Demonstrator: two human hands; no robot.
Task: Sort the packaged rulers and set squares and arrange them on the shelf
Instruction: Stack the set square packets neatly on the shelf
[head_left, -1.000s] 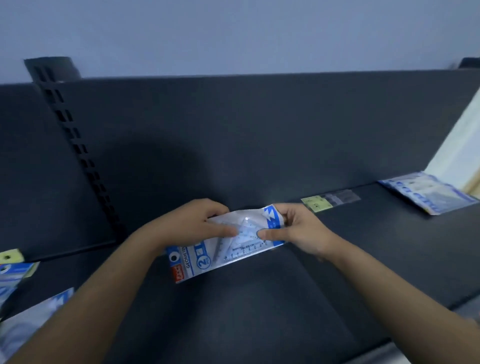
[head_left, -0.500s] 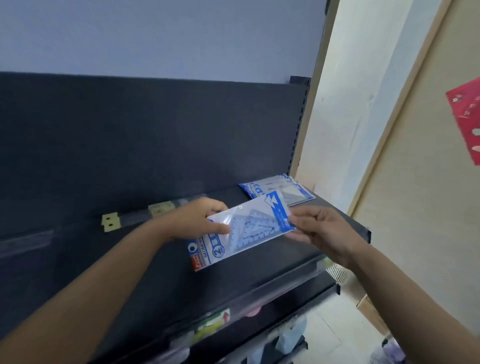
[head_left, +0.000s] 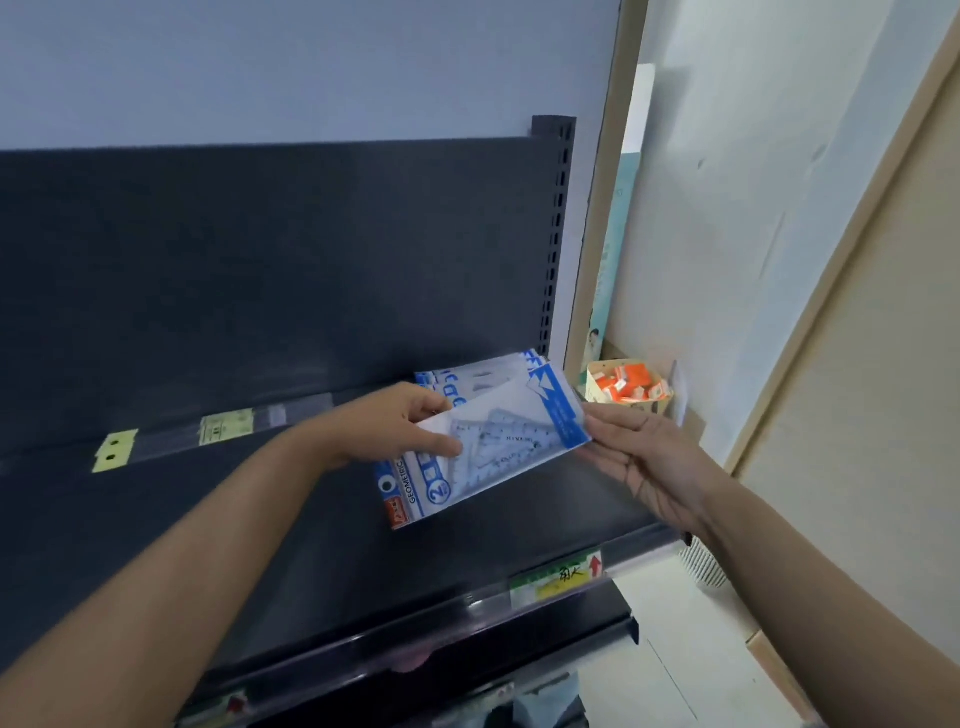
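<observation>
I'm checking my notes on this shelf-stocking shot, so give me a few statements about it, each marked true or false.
1. The left hand grips the held packet. True.
2. The held packet lies flat on the shelf. False: it is tilted in the air between both hands.
3. A stack of similar packets lies at the shelf's right end. True.
4. The box beyond the shelf holds green items. False: they are orange.
5. The right hand is at the held packet's blue end. True.
</observation>
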